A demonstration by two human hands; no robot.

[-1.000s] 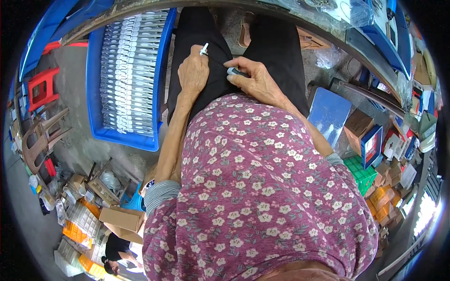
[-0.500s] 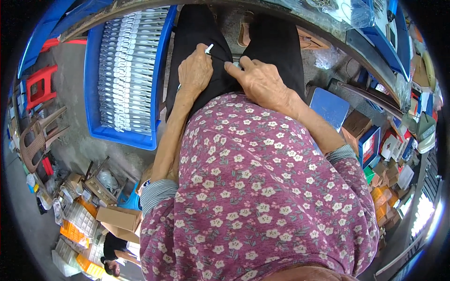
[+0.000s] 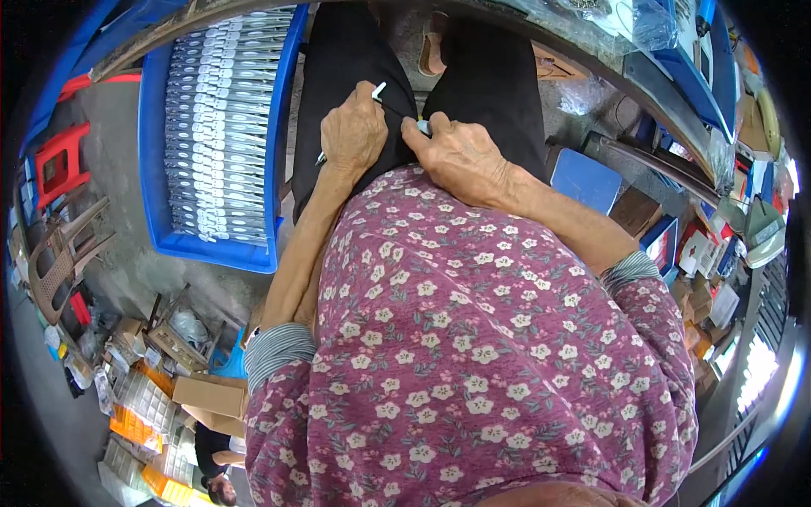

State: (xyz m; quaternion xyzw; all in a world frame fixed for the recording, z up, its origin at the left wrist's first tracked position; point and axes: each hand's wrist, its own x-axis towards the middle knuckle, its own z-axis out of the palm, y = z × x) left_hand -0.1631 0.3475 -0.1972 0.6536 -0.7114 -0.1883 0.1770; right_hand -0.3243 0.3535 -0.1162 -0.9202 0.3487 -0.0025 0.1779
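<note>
Over my left thigh, my left hand [image 3: 353,135] is closed, with the back of the hand up. Out of its fingertips juts the white end of a slim white-tipped stick [image 3: 378,89]; a thin grey tip shows at the wrist side, and the length between is hidden by the hand. My right hand [image 3: 460,156] is beside it, between the thighs, thumb and fingers pinched on a small pale piece [image 3: 424,127] that is mostly covered. To the left stands a blue tray [image 3: 274,203] with rows of slender grey-and-white pieces [image 3: 218,127].
A workbench edge [image 3: 583,51] curves across the far side. At the right are a blue stool [image 3: 585,182] and stacked boxes. A red stool [image 3: 62,165], a brown chair [image 3: 59,262] and an open carton [image 3: 209,397] stand left. Another person [image 3: 215,460] is at lower left.
My right hand has shifted slightly left and down, nearer my left hand. The left hand keeps its grip on the stick, turned a little. The whole view has shifted slightly.
</note>
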